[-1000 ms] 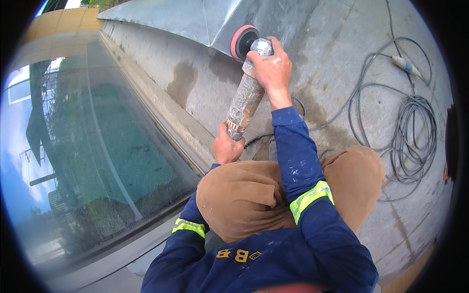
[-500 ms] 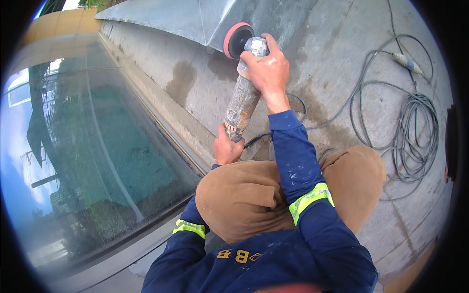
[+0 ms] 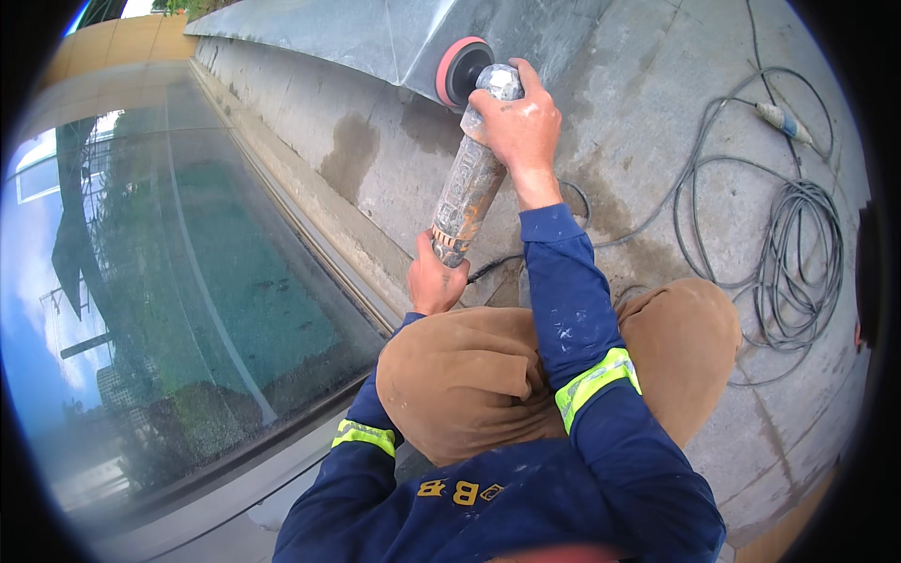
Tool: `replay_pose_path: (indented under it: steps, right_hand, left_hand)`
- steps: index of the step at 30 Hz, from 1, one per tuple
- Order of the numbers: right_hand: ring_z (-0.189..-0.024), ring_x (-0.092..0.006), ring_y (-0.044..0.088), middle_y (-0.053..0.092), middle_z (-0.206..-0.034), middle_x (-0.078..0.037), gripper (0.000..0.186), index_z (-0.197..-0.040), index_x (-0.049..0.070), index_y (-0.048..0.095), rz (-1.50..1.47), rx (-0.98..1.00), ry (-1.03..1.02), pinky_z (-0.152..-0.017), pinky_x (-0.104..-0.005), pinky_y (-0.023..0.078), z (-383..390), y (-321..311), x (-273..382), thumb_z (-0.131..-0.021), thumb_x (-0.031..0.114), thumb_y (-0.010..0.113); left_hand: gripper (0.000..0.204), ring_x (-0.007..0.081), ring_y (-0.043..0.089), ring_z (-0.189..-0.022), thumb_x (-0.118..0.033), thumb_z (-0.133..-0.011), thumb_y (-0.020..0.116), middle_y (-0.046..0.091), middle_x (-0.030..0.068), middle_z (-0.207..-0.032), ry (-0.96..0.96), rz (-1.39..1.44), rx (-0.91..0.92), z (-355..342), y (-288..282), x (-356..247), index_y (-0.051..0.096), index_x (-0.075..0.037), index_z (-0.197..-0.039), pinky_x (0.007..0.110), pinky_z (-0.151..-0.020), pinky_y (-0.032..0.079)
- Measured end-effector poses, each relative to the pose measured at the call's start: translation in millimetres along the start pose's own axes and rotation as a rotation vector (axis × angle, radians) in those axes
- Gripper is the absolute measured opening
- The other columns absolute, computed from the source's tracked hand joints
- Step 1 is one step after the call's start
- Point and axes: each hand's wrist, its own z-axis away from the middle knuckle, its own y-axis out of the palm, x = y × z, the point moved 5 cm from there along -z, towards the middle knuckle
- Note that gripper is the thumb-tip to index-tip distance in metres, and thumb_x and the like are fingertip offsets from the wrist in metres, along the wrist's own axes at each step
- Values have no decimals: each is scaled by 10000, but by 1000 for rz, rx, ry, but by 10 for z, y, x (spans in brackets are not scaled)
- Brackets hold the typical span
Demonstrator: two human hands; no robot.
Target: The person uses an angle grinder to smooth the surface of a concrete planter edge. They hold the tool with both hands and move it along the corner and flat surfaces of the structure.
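Observation:
Both my hands hold an angle grinder [image 3: 467, 188], its long grey body smeared with pale dust and slanting up to the right. My right hand [image 3: 526, 124] is wrapped over the head end, thumb on the near side. Lower down, my left hand [image 3: 435, 280] grips the rear end, where the cord comes out. A round pad [image 3: 460, 71] with a red-pink rim and black backing is fitted to the head. It stands on edge against the grey stone slab [image 3: 375, 42]; the exact contact is hard to see.
On the left, a glass pane [image 3: 225, 263] reflects sky and structures, framed by a ledge [image 3: 300, 253]. A coiled dark cable [image 3: 798, 253] lies on the concrete floor [image 3: 648, 122] at right, with a cord connector [image 3: 782, 120]. Damp patches [image 3: 350, 155] mark the concrete. My bent knees are close below the grinder.
The grinder's head and pad have shifted slightly to the right and up, my right hand moving with them. My left hand has moved only a little.

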Motion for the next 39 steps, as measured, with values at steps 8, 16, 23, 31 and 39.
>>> replay_pose_path:
  steps: [8,16,23,31,39]
  right_hand:
    - [-951,-394,729,745,-1014,-235,691,-1306,35,639,28,19,20,-850,-440,571,34,5,-64,-676,299,743]
    - [-942,-391,730,746,-989,-237,704,-1310,31,635,32,16,31,-843,-434,574,-76,-17,-87,-671,303,746]
    - [-1011,-373,722,740,-1059,-242,709,-1313,17,639,-26,21,23,-907,-429,554,-27,-30,35,-681,314,760]
    - [-966,-416,722,738,-1016,-256,726,-1324,-4,619,6,0,-58,-862,-452,572,6,-31,83,-672,292,743]
    - [-1102,-405,684,715,-1149,-250,734,-1337,40,629,81,9,177,-954,-443,534,-91,-22,-517,-673,327,760]
  left_hand:
    - [641,516,664,-884,-198,-749,705,704,282,-901,8,8,0,39,90,50,441,-55,-1316,560,-771,512]
    - [647,513,667,-871,-192,-741,710,705,279,-903,20,-27,19,-10,71,16,443,-60,-1314,563,-772,513]
    - [654,506,669,-889,-200,-740,711,708,271,-917,-17,-18,-8,17,15,-27,440,-67,-1320,560,-772,512]
    - [662,506,673,-881,-204,-747,709,712,273,-918,3,6,-11,45,36,4,435,-67,-1335,556,-784,514]
    - [667,496,679,-891,-214,-745,712,715,276,-899,-75,-138,124,62,17,-63,434,-80,-1337,554,-788,517]
